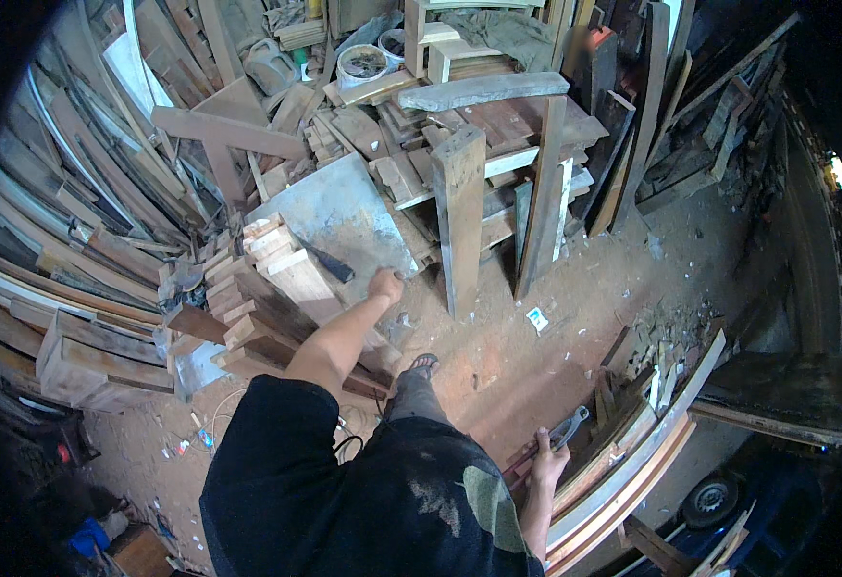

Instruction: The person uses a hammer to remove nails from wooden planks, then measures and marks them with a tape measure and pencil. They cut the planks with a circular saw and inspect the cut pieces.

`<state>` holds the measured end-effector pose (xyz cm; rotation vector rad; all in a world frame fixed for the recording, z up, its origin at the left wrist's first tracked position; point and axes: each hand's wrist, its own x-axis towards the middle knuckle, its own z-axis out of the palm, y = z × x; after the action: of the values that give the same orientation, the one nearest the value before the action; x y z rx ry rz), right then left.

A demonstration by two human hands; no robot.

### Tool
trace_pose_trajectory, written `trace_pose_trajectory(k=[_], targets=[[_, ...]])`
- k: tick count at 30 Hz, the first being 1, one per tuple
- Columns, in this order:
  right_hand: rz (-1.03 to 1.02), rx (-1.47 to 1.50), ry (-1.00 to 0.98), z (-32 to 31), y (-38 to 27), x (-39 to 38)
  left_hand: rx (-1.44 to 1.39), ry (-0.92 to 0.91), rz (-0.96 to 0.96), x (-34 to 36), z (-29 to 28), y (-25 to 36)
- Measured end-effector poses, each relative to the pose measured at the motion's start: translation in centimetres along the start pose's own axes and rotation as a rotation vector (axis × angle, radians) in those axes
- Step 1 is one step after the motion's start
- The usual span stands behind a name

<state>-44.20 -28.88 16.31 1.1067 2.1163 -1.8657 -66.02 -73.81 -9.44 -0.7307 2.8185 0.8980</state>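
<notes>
My left hand (385,286) reaches forward with its fingers curled, at the near right corner of a grey, stained flat board (330,207). Whether it grips the board's edge or something small, I cannot make out. Close by on the board lies a dark, narrow tool or strip (329,262). Low at my right side, my right hand (548,462) is closed around pincers (570,427), a metal hand tool with a jaw-like head; reddish handles seem to run back beneath the hand.
Stacked timber blocks (291,274) stand left of the board. Beyond are a wood pile (383,154), an upright post (459,221) and buckets (363,63). Long curved-looking planks (623,471) lie at my right. Scraps litter the dirt floor (498,356). A vehicle wheel (712,500) shows lower right.
</notes>
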Motion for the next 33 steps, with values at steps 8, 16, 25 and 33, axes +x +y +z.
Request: trace_pose_trajectory(k=[8, 16, 25, 33], targets=[[0.089, 0.034, 0.130, -1.7, 3.1, 1.7, -0.857, -0.090, -0.565, 5.3, 4.7, 5.3], [0.142, 0.129, 0.195, -3.3, 6.9, 2.2, -1.568, 0.003, -0.155, 24.9, -21.3, 16.1], [0.184, 0.186, 0.211, -2.0, 6.6, 0.9, -1.395, -0.514, -0.348, 8.3, -2.6, 13.6], [0.187, 0.163, 0.258, -6.1, 5.9, -2.1, -0.991, -0.898, -0.623, -13.7, 9.3, 13.7]])
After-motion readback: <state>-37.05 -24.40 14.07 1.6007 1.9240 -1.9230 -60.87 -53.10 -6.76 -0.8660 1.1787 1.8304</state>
